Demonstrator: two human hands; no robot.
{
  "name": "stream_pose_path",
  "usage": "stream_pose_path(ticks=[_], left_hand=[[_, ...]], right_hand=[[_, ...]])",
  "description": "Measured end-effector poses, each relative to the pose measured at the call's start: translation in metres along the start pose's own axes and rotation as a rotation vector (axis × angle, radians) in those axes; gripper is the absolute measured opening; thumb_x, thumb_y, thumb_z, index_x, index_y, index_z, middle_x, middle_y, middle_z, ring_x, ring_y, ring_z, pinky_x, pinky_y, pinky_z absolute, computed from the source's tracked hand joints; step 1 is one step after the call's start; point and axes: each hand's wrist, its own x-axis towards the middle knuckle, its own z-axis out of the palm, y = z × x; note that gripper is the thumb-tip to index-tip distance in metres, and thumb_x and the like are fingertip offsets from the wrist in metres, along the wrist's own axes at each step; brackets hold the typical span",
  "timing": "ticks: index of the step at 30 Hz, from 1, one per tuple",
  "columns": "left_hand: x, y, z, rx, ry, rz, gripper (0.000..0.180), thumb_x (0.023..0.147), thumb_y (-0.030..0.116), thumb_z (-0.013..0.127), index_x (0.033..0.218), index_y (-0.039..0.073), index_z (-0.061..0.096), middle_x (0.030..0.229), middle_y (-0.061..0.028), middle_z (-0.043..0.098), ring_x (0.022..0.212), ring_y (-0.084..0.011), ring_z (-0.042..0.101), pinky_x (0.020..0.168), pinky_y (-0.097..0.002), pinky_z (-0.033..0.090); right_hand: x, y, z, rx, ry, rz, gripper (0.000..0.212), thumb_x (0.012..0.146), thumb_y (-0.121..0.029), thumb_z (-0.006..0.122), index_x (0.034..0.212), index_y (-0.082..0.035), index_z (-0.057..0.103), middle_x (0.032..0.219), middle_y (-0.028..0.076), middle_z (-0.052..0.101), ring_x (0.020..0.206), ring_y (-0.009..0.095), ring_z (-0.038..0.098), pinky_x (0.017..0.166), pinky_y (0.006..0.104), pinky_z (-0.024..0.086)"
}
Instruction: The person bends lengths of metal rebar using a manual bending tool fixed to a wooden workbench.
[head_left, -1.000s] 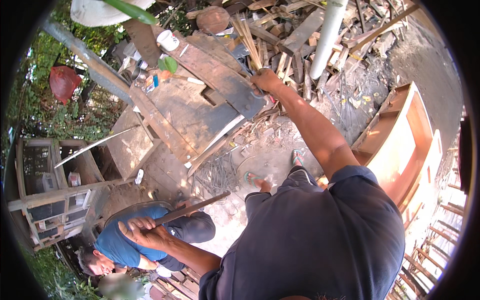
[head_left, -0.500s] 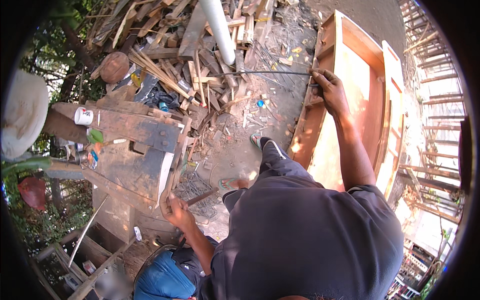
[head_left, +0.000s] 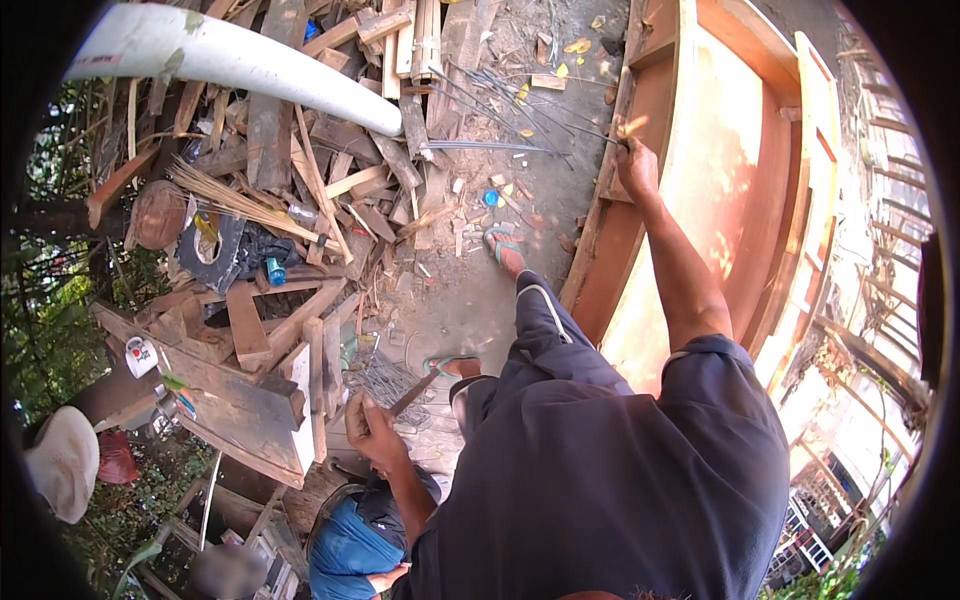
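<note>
My right hand (head_left: 637, 168) is closed around one end of a thin dark metal rod (head_left: 592, 131). From there the rod runs left, over other thin rods on the ground, so its far end is hard to pick out. That arm reaches over a large reddish-brown wooden frame (head_left: 715, 190). Lower left, my left hand (head_left: 372, 430) is closed on a narrow brown bar (head_left: 412, 393) that sticks out toward my foot; whether it is wood or rusty metal I cannot tell. Below the bar and my foot, a tangle of thin wire (head_left: 385, 380) lies on the ground.
A wooden workbench (head_left: 235, 415) stands left, with a white cup (head_left: 141, 355) on it. Behind it spreads a pile of scrap wood (head_left: 330, 130), crossed by a white pipe (head_left: 250, 65). Another person in blue clothing (head_left: 345, 545) is close by my left arm. Thin rods (head_left: 490, 146) lie on the ground ahead.
The view has shifted, and the bench and pipe appear elsewhere in it. The rod in my right hand has swung from nearly level to slanting. Both hands keep their hold.
</note>
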Motion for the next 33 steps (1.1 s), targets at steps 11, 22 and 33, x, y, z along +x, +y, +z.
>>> stream_pose_path(ticks=[11,22,33], left_hand=[[0.027,0.040,0.110,-0.179,0.020,-0.122,0.020,0.096,0.006,0.054,0.111,-0.004,0.062,0.061,-0.0014,0.048,0.053,-0.0087,0.040,0.053,-0.0271,0.038],[0.039,0.025,0.137,0.018,0.081,-0.213,0.017,0.095,0.007,0.057,0.106,-0.003,0.064,0.064,-0.0019,0.049,0.053,-0.0090,0.041,0.051,-0.0258,0.038],[0.023,0.000,0.130,0.103,0.047,-0.237,0.018,0.094,0.007,0.060,0.108,-0.002,0.067,0.069,0.0006,0.054,0.055,-0.0071,0.044,0.050,-0.0247,0.035]], right_hand=[[0.169,-0.055,0.174,0.235,-0.220,0.050,0.041,0.081,-0.013,0.069,0.122,-0.010,0.066,0.111,0.016,0.070,0.104,0.029,0.068,0.091,0.0371,0.052],[0.182,-0.106,0.278,0.360,-0.397,-0.092,0.037,0.084,-0.023,0.068,0.116,-0.005,0.069,0.113,0.019,0.069,0.108,0.036,0.064,0.096,0.0407,0.049],[0.188,-0.196,0.332,0.170,-0.537,-0.041,0.042,0.089,-0.035,0.065,0.125,-0.013,0.064,0.125,0.018,0.057,0.121,0.037,0.053,0.103,0.0435,0.043]])
